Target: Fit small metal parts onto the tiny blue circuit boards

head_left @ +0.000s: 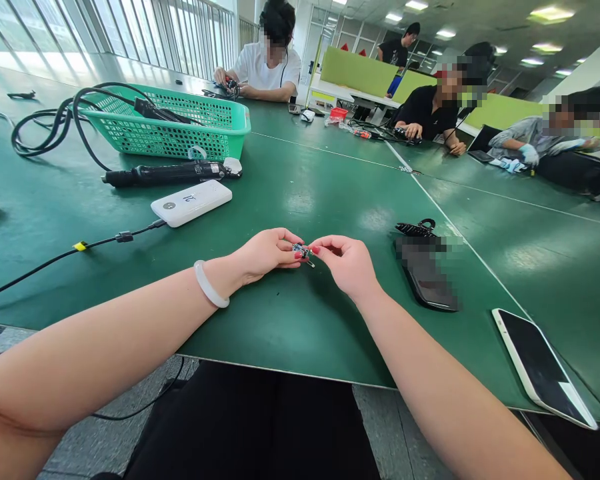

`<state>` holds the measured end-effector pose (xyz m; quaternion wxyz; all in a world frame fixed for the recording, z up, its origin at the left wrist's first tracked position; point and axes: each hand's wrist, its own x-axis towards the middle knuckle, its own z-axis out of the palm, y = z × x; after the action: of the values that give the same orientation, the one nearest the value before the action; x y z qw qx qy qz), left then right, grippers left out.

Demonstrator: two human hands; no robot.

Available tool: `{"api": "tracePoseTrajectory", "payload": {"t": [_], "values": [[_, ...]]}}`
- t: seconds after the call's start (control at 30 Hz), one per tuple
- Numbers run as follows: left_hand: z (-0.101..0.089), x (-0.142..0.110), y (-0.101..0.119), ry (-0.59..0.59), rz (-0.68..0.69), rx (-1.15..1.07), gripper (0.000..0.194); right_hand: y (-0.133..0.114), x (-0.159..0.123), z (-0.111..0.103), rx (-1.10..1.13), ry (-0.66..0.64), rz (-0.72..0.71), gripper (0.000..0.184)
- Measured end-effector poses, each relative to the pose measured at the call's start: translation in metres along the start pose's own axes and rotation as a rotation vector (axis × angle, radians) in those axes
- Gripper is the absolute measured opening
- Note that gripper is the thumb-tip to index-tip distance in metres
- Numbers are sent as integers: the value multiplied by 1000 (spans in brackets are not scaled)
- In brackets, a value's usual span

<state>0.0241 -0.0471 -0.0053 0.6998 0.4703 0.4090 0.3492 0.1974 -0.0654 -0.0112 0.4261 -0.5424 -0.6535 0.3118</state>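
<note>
My left hand (267,256), with a white bangle on the wrist, pinches a small circuit board (299,249) between thumb and fingers just above the green table. The board looks dark and silvery, and a thin metal piece (311,264) sticks out at its lower right. From the right, my right hand (349,265) reaches to the board's edge with thumb and forefinger pressed together. Whatever lies between those fingertips is too small to make out. Both forearms come in over the table's front edge.
On the green table (290,333) lie a white power bank (193,203) with a cable, a black cylindrical device (165,175), a green basket (170,137), a black case (425,270), a hair claw clip (416,229) and a phone (540,367). Several people are farther back.
</note>
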Motion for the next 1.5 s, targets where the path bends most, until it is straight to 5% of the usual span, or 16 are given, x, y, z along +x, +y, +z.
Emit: {"api": "tracePoseTrajectory", "payload": {"t": [0.43, 0.67, 0.9, 1.5], "values": [[2, -1, -1, -82, -36, -62, 17, -4, -3, 8, -94, 96, -201, 20], [-1, 2, 2, 59, -36, -104, 16, 9, 0, -9, -310, -8, -42, 15], [-1, 3, -3, 7, 16, -50, 16, -3, -8, 3, -385, -34, -381, 28], [-1, 3, -4, -20, 24, 23, 14, 0, -9, 3, -646, -2, -554, 27]]}}
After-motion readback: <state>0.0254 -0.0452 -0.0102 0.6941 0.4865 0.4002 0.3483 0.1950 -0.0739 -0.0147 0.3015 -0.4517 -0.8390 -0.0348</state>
